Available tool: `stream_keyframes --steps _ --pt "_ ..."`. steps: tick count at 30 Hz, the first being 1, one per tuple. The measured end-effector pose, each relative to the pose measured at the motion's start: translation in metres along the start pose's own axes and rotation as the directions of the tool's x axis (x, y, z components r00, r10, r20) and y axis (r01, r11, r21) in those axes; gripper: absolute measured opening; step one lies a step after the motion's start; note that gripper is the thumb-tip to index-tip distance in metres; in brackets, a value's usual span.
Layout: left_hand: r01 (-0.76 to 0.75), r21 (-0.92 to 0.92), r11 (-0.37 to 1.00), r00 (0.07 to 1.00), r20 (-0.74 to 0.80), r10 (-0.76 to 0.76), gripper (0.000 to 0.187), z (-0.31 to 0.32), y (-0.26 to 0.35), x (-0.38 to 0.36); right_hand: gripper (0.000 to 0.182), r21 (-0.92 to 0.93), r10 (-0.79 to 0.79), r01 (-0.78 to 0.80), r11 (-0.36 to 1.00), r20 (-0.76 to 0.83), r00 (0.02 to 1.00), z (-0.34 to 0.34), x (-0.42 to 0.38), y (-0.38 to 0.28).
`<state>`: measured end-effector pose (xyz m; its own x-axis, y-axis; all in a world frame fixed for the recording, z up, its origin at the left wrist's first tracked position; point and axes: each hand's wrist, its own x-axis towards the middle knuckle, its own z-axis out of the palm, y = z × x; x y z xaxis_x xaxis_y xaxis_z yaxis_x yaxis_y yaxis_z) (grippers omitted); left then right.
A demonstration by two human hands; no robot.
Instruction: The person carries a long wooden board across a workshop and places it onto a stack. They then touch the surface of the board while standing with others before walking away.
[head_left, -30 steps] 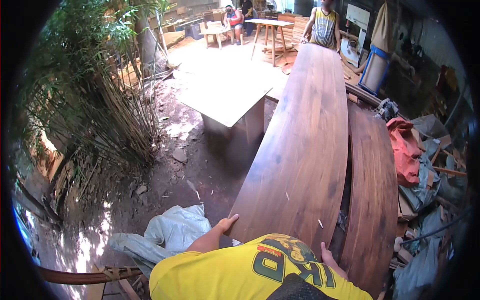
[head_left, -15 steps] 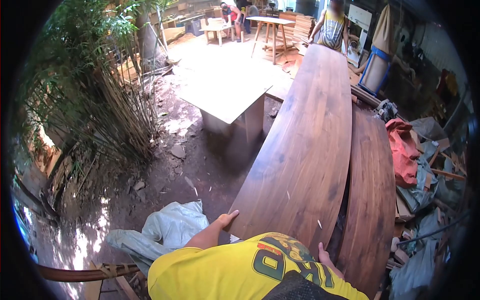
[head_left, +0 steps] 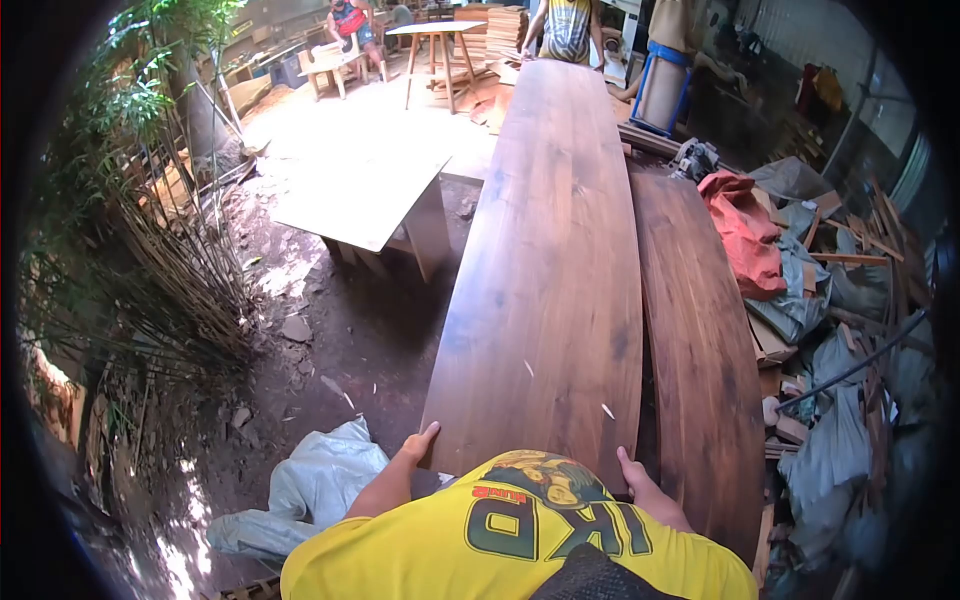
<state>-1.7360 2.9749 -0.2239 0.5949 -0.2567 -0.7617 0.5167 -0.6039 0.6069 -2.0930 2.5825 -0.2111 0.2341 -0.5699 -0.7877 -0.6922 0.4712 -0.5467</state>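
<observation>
A long dark-brown wooden tabletop stretches away from my body, its long sides gently bowed. My left hand grips its near left corner, thumb on top and the other fingers hidden below. On the near right edge my right hand holds on the same way, thumb up, fingers mostly out of sight. At the far end a co-worker in a yellow and grey shirt stands with arms down beside the tabletop. Close along the right side lies a second dark wooden slab, lower than the first.
Left of the tabletop stands a low table with a pale top. A white sack lies by my left arm. Red sacking and wood scraps pile up on the right. Bamboo grows at left; another person sits far back.
The whole scene has shifted left in my view, as my head turned right. My right forearm shows more now. Both hands keep their hold on the tabletop.
</observation>
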Motion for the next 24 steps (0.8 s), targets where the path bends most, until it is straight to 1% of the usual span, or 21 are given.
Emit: stream_keyframes --steps 1,3,5,8,11,14,16,17,18,19,20,21,22,23,24 --pt "-0.012 -0.006 1.0 1.0 -0.007 0.012 0.092 0.001 0.0 -0.002 0.082 -0.004 0.004 -0.004 1.0 -0.001 1.0 0.0 -0.003 -0.004" --pt "0.008 -0.017 1.0 1.0 -0.009 -0.008 0.091 0.003 0.004 -0.01 0.083 0.027 0.038 -0.039 0.999 0.023 0.999 -0.001 -0.007 -0.006" --pt "0.024 -0.028 0.999 1.0 -0.014 -0.025 0.091 0.005 -0.001 -0.008 0.083 0.007 0.043 -0.043 0.999 0.024 0.999 -0.007 0.011 0.003" --pt "0.007 -0.029 1.0 1.0 -0.009 -0.007 0.091 0.007 -0.013 0.005 0.084 -0.009 0.044 -0.044 0.999 0.026 0.999 -0.01 0.019 0.003" --pt "-0.003 -0.028 1.0 0.999 -0.04 0.002 0.092 0.009 -0.008 -0.005 0.084 -0.006 0.047 -0.047 0.999 0.035 0.998 -0.013 0.034 0.007" --pt "0.046 -0.046 0.998 0.999 -0.011 -0.047 0.089 0.006 -0.015 -0.001 0.082 0.0 0.045 -0.045 0.999 0.037 0.998 -0.011 0.025 0.005" --pt "0.01 -0.04 0.999 1.0 -0.019 -0.01 0.088 0.003 -0.024 0.011 0.081 0.006 0.049 -0.049 0.999 0.032 0.998 -0.007 0.011 -0.01" --pt "0.026 -0.032 0.999 1.0 -0.016 -0.027 0.088 0.001 -0.029 0.008 0.078 0.024 0.041 -0.044 0.999 0.089 0.995 -0.005 0.006 -0.013" --pt "0.014 -0.038 0.999 1.0 -0.019 -0.015 0.088 -0.001 -0.019 -0.004 0.075 0.047 0.038 -0.045 0.998 0.143 0.989 -0.004 -0.001 -0.014" --pt "0.004 -0.041 0.999 1.0 -0.021 -0.004 0.088 -0.003 -0.011 -0.014 0.072 0.022 0.016 -0.019 1.0 0.129 0.991 -0.001 -0.011 -0.019" --pt "0.025 -0.024 0.999 1.0 -0.011 -0.025 0.088 -0.006 -0.011 -0.018 0.071 0.055 0.006 -0.016 0.998 0.187 0.982 -0.001 -0.007 -0.015" --pt "-0.01 -0.058 0.998 1.0 0.003 0.01 0.086 -0.009 -0.012 -0.02 0.07 0.003 0.019 -0.02 1.0 0.158 0.987 0.006 -0.029 -0.029" --pt "-0.048 -0.093 0.995 0.999 0.016 0.05 0.084 -0.011 -0.012 -0.022 0.07 0.043 -0.018 0.011 0.999 0.18 0.983 0.008 -0.015 -0.018" --pt "-0.036 -0.073 0.997 0.999 0.026 0.038 0.084 -0.014 -0.013 -0.022 0.069 -0.039 -0.068 0.073 0.997 0.137 0.988 0.012 -0.017 -0.018" --pt "-0.036 -0.073 0.997 0.999 0.029 0.038 0.083 -0.018 -0.013 -0.022 0.068 -0.034 -0.076 0.081 0.996 0.133 0.988 0.014 -0.01 -0.012"
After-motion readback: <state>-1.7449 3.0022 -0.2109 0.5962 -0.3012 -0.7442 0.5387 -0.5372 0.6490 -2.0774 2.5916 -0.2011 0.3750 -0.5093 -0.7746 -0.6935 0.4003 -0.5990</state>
